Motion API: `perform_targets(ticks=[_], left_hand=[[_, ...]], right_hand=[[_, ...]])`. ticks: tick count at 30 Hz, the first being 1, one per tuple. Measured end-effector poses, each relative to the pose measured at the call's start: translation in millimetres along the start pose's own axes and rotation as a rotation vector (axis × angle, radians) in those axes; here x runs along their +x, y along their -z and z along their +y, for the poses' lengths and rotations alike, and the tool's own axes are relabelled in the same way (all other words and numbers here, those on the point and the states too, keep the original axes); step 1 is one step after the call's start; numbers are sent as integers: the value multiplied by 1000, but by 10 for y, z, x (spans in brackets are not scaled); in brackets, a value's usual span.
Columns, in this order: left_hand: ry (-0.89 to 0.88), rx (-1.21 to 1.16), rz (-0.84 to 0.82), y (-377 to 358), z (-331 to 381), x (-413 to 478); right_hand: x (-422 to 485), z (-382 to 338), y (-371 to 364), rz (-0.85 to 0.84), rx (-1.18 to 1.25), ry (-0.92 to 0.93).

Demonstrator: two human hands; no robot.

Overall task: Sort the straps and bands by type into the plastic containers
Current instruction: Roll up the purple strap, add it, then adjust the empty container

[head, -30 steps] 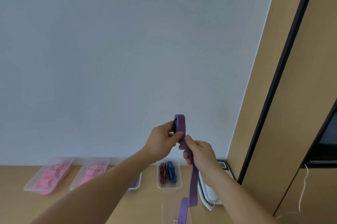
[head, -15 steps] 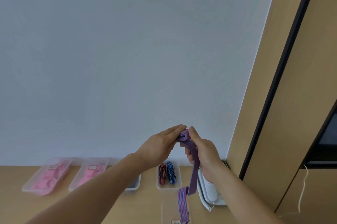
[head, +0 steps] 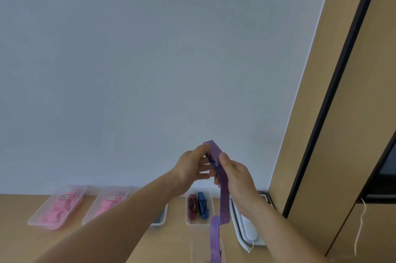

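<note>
**Striped strap held up in both hands over the worktop**

The left hand (head: 191, 166) & right hand (head: 236, 175) are raised in front of the pale wall (head: 150, 70), both on one red-and-blue striped fabric strap (head: 224, 198). The left hand pinches the strap's looped top end: thumb over the loop, fingers fairly straight beneath it, w/ a dark buckle-like bit showing between. The right hand grasps the strap just below that, thumb pressed on it, fingers curled round. The rest hangs toward the worktop's near edge, folding once on the way. Its tail is over a clear plastic container (head: 194, 250) there; touching or not, can't tell.

Along the far edge of the light wooden worktop (head: 21, 241), left to right:
- a clear plastic tub (head: 75, 188) of pink bands (head: 53, 214)
- a second pink-filled tub (head: 121, 190)
- a third tub (head: 161, 218), mostly hidden behind the left forearm
- a fourth clear tub (head: 211, 205) w/ a red-black rolled strap (head: 192, 208) & a blue-black rolled strap (head: 202, 207) side by side

At the far right corner sits a white phone handset (head: 248, 228) on its base
</note>
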State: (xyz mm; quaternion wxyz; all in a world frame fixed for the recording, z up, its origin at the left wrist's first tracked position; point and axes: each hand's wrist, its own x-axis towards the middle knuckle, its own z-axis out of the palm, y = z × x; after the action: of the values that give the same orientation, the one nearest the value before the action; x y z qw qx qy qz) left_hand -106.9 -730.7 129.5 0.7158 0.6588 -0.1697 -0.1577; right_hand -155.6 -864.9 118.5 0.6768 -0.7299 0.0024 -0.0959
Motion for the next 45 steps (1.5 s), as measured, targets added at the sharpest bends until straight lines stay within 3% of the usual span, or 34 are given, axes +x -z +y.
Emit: perform_targets(ticks=[5,12,19,25,34,37,42,45], left_hand=[[-24,-88,-22,-19,10,-20],[-164,56,84,-23,7,41],[-324,410,144,4,-42,91],[-565,694,17,92,-156,51],[-732,1016,48,240,-331,115],[-579,884,9,218,-280,77],[-27,46,-3,86,-94,60],[10,14,-93,17,-6,11]], right_hand=[[-28,23,18,13,-73,-22],[-31,32,94,81,-98,-116],[0,-10,131,47,-18,-207],[66,-43,140,4,25,-226],[87,4,101,-27,12,-206],[98,14,138,-9,75,-165],[77,-39,99,-64,79,-22],[62,-65,54,-78,21,38]])
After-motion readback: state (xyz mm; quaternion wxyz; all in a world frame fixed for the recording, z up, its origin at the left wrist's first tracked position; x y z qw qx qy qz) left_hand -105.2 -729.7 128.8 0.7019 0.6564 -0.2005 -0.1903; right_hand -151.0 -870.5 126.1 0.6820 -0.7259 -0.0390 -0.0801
